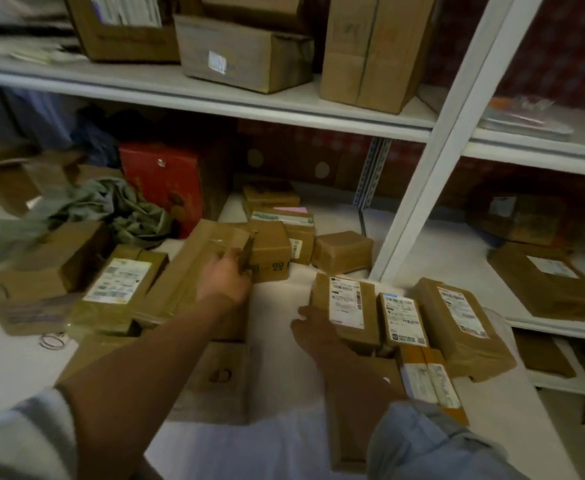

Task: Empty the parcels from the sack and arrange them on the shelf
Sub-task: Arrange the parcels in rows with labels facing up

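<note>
My left hand [227, 277] grips the near end of a long brown taped parcel [194, 268] lying on the white shelf [277, 306]. My right hand [318, 336] holds the left side of a labelled brown parcel [348, 308] at the shelf's front. Beside that parcel stand a smaller labelled parcel [402, 318] and a larger one [460, 327]. A narrow parcel with white labels [429, 382] lies under my right forearm. No sack is clearly in view.
Small boxes [341, 251] cluster at the back of the shelf, next to a red box [166, 181] and crumpled green cloth [118, 209]. A white upright post [433, 161] splits the shelving. Cartons [246, 53] fill the upper shelf. More parcels [547, 282] lie to the right.
</note>
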A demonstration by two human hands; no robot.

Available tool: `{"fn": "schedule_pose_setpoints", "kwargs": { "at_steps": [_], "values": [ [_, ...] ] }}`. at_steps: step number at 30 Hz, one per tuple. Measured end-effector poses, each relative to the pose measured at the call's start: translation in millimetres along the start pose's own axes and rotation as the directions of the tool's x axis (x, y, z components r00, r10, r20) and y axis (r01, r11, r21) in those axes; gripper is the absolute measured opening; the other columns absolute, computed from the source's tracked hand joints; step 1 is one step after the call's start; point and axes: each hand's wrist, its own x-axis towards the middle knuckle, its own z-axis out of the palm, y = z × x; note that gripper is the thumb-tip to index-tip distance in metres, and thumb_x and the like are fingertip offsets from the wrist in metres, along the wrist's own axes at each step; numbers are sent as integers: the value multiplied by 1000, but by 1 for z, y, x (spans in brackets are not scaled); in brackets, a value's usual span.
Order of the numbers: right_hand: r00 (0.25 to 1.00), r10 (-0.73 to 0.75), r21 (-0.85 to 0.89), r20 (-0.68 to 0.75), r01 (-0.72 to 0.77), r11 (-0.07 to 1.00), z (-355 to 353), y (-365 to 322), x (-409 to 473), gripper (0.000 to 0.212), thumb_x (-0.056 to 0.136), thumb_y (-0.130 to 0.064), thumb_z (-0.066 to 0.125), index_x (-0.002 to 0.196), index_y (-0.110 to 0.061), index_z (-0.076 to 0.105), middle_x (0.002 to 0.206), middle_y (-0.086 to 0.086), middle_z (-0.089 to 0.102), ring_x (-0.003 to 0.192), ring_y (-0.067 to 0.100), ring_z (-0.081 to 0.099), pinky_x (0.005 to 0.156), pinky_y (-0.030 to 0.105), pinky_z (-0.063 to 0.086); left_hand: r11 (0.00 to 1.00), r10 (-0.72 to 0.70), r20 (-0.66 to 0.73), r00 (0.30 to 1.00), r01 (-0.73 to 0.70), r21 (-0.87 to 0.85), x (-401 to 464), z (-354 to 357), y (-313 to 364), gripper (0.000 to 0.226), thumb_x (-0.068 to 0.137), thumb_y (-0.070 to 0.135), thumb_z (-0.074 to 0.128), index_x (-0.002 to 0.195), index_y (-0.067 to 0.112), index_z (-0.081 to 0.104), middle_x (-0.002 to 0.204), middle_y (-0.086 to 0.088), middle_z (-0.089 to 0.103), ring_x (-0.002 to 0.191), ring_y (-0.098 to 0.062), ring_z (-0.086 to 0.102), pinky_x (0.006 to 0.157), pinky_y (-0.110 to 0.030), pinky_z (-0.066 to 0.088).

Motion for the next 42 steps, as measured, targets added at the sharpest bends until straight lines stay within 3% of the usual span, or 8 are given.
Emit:
{"fn": "schedule_pose_setpoints", "kwargs": {
  "at_steps": [5,15,19,22,25,29,35,42],
  "values": [
    [999,-24,179,35,17,984,79,-72,27,41,99,-32,43,133,-12,50,134,11,53,121,29,51,104,39,42,975,-209,53,976,204,86,51,-55,-81,58,91,28,53,143,8,34,145,-21,35,131,-37,38,109,-47,35],
    [969,-7,383,-249,105,918,107,-126,20,50,97,-46,44,142,-26,41,142,4,48,127,22,47,109,40,38,774,-216,475,853,446,-449,73,-51,-81,69,86,60,50,134,10,46,134,-15,54,121,-33,53,107,-42,41],
    [799,-249,-129,-547,214,968,69,-144,9,52,88,-57,50,135,-32,47,128,-3,59,118,20,56,96,39,49,557,-27,645,764,547,-625,67,-49,-40,72,92,64,25,141,13,36,141,-14,45,127,-28,45,90,-41,45],
    [731,-329,-159,-597,295,942,58,-152,4,47,90,-64,37,103,-28,65,93,-5,70,90,16,66,81,38,55,472,-74,562,824,525,-708,78,-52,-35,72,90,68,19,140,19,40,139,-12,47,123,-30,46,99,-46,40],
    [836,-198,-90,-512,177,980,52,-141,17,40,95,-54,39,111,-25,62,105,0,67,101,21,63,83,33,49,603,-194,421,886,446,-661,97,-62,-54,66,94,62,27,136,15,46,137,-15,51,122,-36,50,105,-48,40],
    [1000,-12,96,-25,14,995,82,-108,34,50,91,-55,48,129,-23,54,128,4,61,115,24,58,102,41,47,665,-161,478,864,452,-594,93,-54,-66,55,95,40,49,141,11,40,138,-14,50,123,-33,50,100,-37,43],
    [984,62,315,-170,-6,949,91,-89,43,48,88,-49,59,125,-20,51,118,3,60,114,26,58,102,44,46,743,-166,356,920,354,-568,83,-44,-79,63,85,20,68,138,10,36,133,-14,51,122,-32,51,89,-37,48],
    [957,100,100,-272,-75,992,62,-67,27,136,43,-83,68,151,-31,3,152,10,26,138,32,33,110,47,37,730,123,560,820,308,-611,65,-15,-49,57,89,18,63,140,19,39,129,-6,56,117,-23,55,94,-33,50]
  ]
}}
